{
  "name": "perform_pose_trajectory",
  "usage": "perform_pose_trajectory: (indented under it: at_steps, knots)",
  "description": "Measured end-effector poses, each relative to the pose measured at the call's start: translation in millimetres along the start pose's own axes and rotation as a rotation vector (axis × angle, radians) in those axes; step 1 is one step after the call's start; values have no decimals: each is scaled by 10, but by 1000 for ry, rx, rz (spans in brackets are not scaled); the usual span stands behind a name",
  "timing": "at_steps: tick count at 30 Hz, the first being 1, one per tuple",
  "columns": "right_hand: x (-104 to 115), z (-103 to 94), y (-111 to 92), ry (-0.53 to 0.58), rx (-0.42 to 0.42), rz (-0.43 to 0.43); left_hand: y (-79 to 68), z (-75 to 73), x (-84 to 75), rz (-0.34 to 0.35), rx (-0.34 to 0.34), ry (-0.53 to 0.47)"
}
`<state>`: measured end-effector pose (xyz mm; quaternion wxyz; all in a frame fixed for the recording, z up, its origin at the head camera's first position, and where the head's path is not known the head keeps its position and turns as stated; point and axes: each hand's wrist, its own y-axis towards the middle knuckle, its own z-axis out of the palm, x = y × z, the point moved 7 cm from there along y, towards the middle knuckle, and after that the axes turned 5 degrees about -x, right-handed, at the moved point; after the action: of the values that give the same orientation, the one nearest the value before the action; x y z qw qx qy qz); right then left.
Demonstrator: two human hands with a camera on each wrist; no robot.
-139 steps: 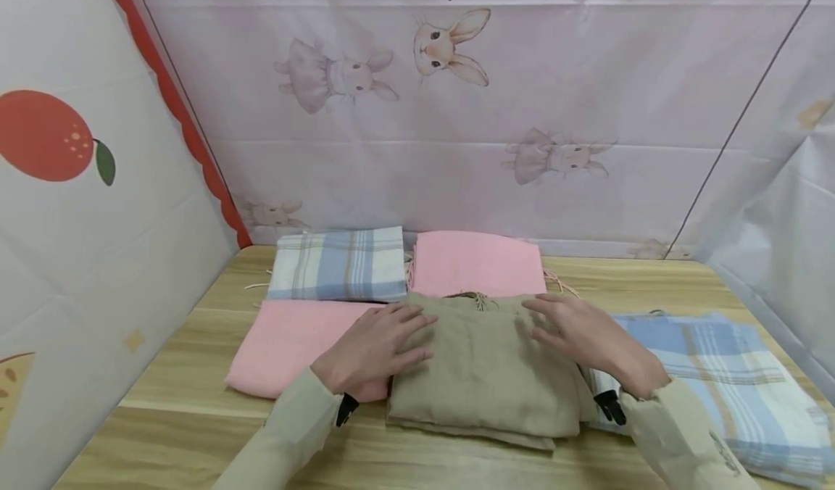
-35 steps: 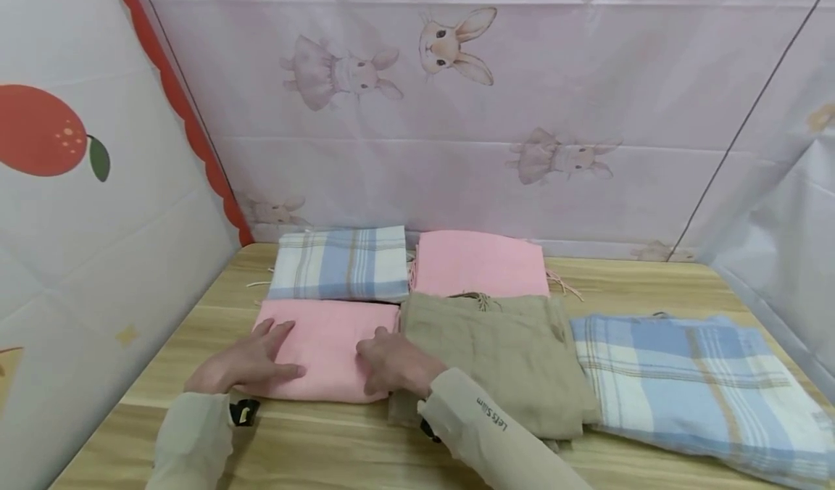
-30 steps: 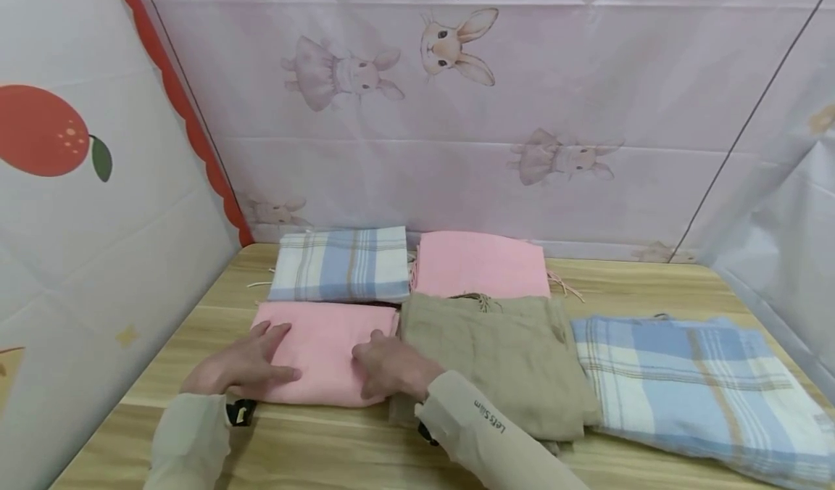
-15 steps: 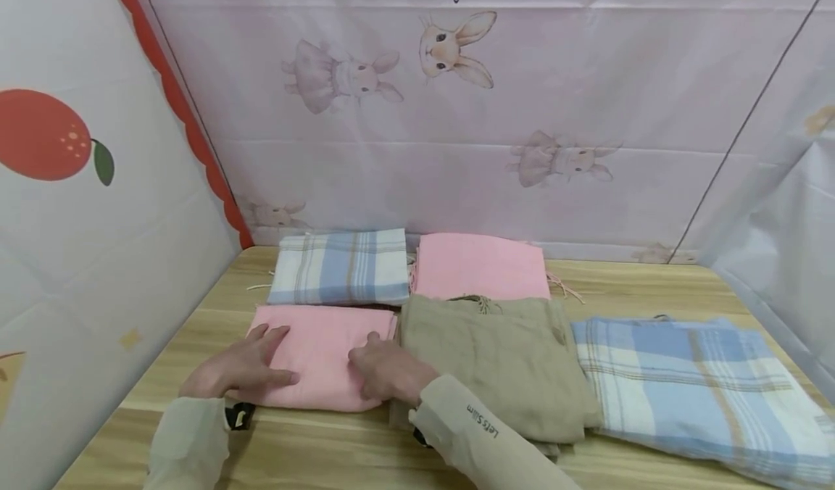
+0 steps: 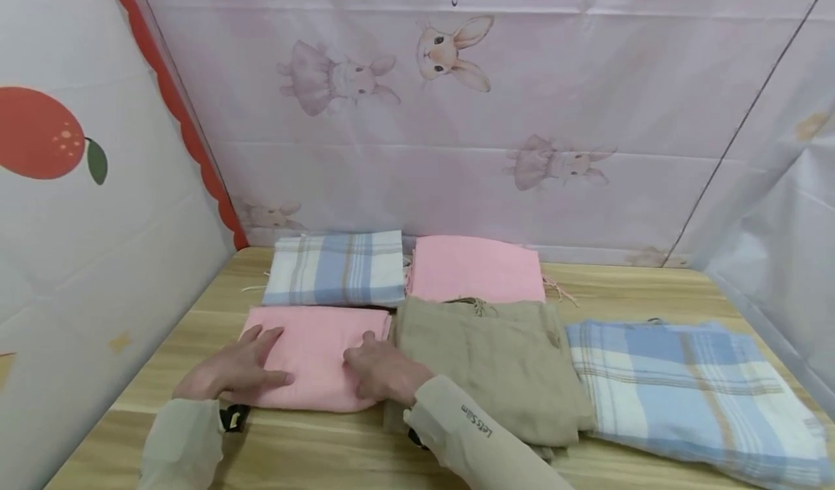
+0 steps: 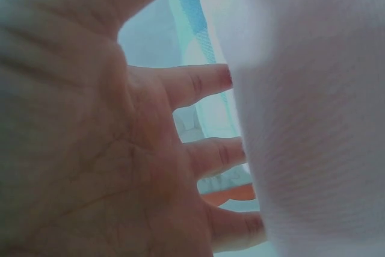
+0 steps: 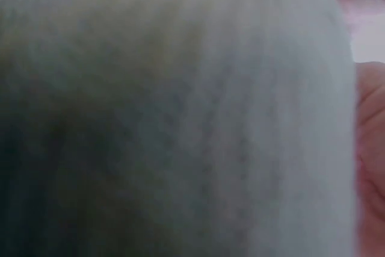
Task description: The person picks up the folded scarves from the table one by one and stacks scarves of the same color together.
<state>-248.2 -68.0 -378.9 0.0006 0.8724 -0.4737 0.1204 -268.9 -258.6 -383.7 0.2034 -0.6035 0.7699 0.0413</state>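
A folded pink scarf (image 5: 313, 363) lies at the front left of the wooden table. My left hand (image 5: 238, 370) rests at its left end, thumb on top and fingers spread. In the left wrist view, the straight fingers (image 6: 204, 85) reach the cloth's edge. Across from it, my right hand (image 5: 385, 365) touches the right end of the scarf with bent fingers; I cannot tell whether they pinch the cloth. Pale blurred cloth fills most of the right wrist view. To the right of the scarf sits a folded beige cloth (image 5: 496, 374), partly under the right forearm.
Behind the hands are a folded blue-and-white plaid scarf (image 5: 333, 269) and another pink scarf (image 5: 476, 269) with fringe. A bigger plaid cloth (image 5: 698, 396) covers the table's right side. A printed wall sheet (image 5: 587, 77) stands along the back of the table (image 5: 626, 287).
Both hands have gone from the beige cloth to the front pink scarf. Over the last second the scarf has shifted slightly left and toward me with the hands on it.
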Motion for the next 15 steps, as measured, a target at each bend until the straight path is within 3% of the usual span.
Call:
perform_pose_trajectory:
  at_steps: [9, 15]
  knots:
    - [19, -7, -13, -10, 4, -13, -28, -5, -2, -25, 17, -1]
    - [-76, -127, -8, 146, 29, 10, -38, -45, -70, -25, -14, 26]
